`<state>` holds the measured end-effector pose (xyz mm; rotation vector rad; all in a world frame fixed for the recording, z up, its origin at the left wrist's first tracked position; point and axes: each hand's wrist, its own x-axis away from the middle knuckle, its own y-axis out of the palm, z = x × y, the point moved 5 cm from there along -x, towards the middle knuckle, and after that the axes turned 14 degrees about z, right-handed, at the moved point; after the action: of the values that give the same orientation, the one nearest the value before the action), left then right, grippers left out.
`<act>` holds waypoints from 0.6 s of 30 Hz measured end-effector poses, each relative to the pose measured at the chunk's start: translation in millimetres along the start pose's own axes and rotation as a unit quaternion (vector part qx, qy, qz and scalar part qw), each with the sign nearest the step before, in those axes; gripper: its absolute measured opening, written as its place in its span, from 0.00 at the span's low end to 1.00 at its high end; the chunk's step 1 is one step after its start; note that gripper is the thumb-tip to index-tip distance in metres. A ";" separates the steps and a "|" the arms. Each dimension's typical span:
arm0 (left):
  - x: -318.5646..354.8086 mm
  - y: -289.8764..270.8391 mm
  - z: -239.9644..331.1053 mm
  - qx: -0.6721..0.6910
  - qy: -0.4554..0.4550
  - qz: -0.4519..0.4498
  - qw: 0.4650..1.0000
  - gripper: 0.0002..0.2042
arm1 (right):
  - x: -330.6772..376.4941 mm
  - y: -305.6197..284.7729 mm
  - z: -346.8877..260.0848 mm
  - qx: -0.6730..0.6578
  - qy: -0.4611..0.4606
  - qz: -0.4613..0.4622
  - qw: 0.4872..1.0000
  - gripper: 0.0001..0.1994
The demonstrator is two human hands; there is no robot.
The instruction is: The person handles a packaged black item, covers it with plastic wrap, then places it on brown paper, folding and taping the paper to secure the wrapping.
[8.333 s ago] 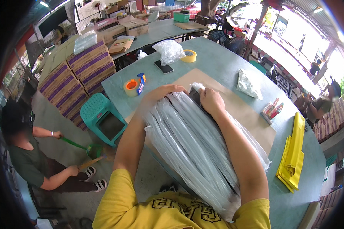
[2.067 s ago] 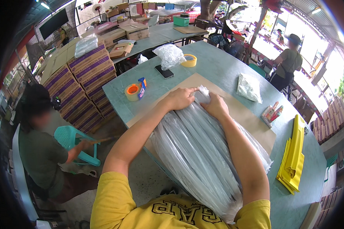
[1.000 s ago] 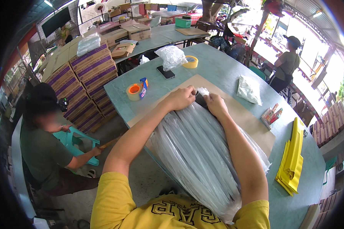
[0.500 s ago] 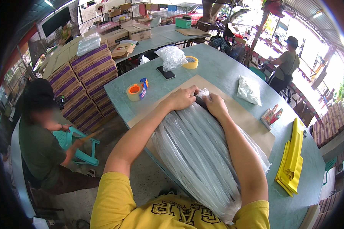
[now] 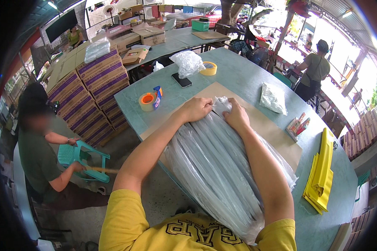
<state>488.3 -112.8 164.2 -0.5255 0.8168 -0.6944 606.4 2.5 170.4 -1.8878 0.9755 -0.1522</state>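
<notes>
A long bundle of grey strips wrapped in clear plastic (image 5: 222, 167) is laid lengthwise on the desk (image 5: 247, 79), running from the person's chest to a brown cardboard sheet (image 5: 276, 129) beneath its far part. Both forearms are pressed along the bundle, probably so that it is kept flat and steady while its far end is worked. The left hand (image 5: 197, 109) is closed in a grip on the gathered plastic at the far end; the right hand (image 5: 235, 117) is set just beside it, fingers curled over the same bunched film. Whether the film is pinched or only pressed down by the right hand cannot be told from here. The plastic is glossy and creased, with long pale highlights following the strips inside; its near end bulges loosely at the desk edge.

To the right, folded yellow sheets (image 5: 320, 175) are stacked near the rim. Farther off are seen an orange tape roll (image 5: 147, 101), a dark phone (image 5: 182, 80), a crumpled clear bag (image 5: 188, 62) and a tan tape roll (image 5: 208, 68). Off the desk at left, a seated person is holding a teal plastic stool (image 5: 77, 157).
</notes>
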 end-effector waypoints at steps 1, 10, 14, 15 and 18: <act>0.4 -1.0 4.4 0.011 -0.013 0.004 1.000 0.14 | 0.0 -1.2 1.4 -0.006 -0.004 0.001 1.000 0.26; -5.7 9.0 -1.0 -0.020 0.004 -0.047 0.999 0.23 | -1.2 3.6 -0.2 0.015 -0.024 -0.014 1.000 0.29; -6.4 10.5 2.3 0.019 -0.035 -0.058 0.998 0.20 | -2.4 2.6 4.4 0.016 -0.015 -0.011 1.000 0.30; -5.5 8.3 1.9 0.008 -0.043 -0.038 0.998 0.18 | -2.0 1.2 2.9 0.015 -0.015 -0.009 1.000 0.30; -0.9 -0.2 -1.5 -0.016 -0.024 0.035 0.999 0.13 | -1.7 0.9 0.7 -0.017 -0.005 0.006 1.000 0.29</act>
<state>486.6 -112.6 163.9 -0.5381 0.7996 -0.6022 605.1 4.1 169.8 -1.9109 0.9877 -0.1196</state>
